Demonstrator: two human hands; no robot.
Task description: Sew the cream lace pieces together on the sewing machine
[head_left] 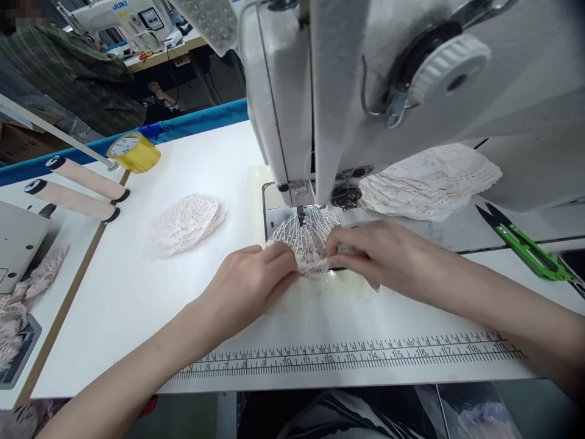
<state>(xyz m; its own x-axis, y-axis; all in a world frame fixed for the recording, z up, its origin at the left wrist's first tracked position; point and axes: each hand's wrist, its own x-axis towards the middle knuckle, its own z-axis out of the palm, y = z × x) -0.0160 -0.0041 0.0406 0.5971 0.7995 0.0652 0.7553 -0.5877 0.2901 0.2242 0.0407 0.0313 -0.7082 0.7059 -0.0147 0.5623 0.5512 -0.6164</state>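
A white lace piece [304,235] lies under the needle and presser foot of the sewing machine [292,122]. My left hand [256,277] is closed on the near left edge of this lace, its fingertips pressed together. On the right edge, my right hand [365,247] pinches the lace between thumb and fingers. The lace stretches between both hands, fanned toward the needle. To the left, a small pile of lace pieces [187,224] rests on the white table. Behind my right hand, a larger stack of lace [432,182] lies beside the machine.
Green thread snips [530,247] lie at the right. Two thread cones [77,189] and a yellow tape roll [134,152] are at the left. A printed ruler [329,360] runs along the table's front edge. A person in a plaid shirt [68,73] is at the upper left.
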